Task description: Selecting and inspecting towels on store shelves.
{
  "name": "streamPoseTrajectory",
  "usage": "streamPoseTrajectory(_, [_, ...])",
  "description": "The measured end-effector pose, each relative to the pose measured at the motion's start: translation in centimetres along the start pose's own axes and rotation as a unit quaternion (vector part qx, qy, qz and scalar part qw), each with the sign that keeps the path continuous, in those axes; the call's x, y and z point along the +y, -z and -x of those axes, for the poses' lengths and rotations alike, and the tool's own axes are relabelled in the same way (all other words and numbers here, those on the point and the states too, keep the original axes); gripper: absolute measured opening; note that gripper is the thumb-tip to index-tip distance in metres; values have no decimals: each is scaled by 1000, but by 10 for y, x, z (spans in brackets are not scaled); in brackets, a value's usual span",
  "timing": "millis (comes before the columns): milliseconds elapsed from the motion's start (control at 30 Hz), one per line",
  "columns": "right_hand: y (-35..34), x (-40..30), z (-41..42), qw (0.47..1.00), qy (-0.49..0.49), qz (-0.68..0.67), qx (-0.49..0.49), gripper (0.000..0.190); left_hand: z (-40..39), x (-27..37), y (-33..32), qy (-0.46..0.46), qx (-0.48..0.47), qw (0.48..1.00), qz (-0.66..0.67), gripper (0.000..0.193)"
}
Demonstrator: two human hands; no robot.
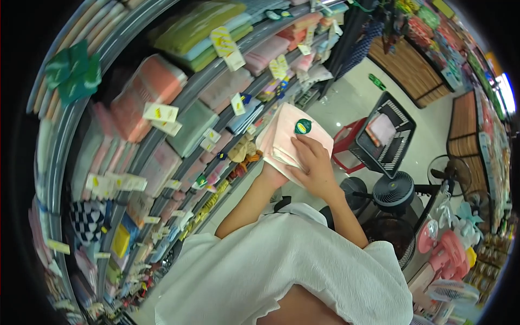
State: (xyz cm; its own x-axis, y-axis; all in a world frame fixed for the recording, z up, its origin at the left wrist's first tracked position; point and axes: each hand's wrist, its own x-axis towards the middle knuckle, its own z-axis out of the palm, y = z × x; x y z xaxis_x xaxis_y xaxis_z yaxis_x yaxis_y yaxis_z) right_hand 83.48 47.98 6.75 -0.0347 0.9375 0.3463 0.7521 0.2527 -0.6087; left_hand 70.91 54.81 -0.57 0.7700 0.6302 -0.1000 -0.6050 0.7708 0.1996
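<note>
A folded pale pink towel [278, 136] lies across my left hand [273, 175], which supports it from below; most of that hand's fingers are hidden under the cloth. My right hand [312, 164] rests on top with its fingers spread over the towel's face. Just beyond those fingertips, a round dark green tag [303, 126] with writing sits on the cloth. To the left stand shelves of folded towels, among them a coral towel stack [148, 95] and a grey-green towel [193, 129]. White price tags [161, 118] hang from the shelf edges.
A black shopping basket [384, 134] holding folded cloths rests on a red stool [350, 134] ahead to the right. Electric fans [393, 191] stand close on my right, with pink fans [449, 254] farther back. Wooden-sided display bins [410, 71] line the aisle beyond.
</note>
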Motion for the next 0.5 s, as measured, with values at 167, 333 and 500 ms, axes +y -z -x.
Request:
streamPoseTrajectory(167, [-2, -8, 15, 960, -219, -176, -13, 28, 48, -2, -5, -66, 141, 976, -152, 62])
streamPoseTrajectory(333, [-6, -15, 26, 972, -172, -159, 25, 23, 100, -15, -24, -137, 135, 976, -103, 78])
streamPoseTrajectory(500, [-8, -42, 39, 973, -59, -213, -72, 25, 159, -22, -18, -196, 193, 947, -167, 67])
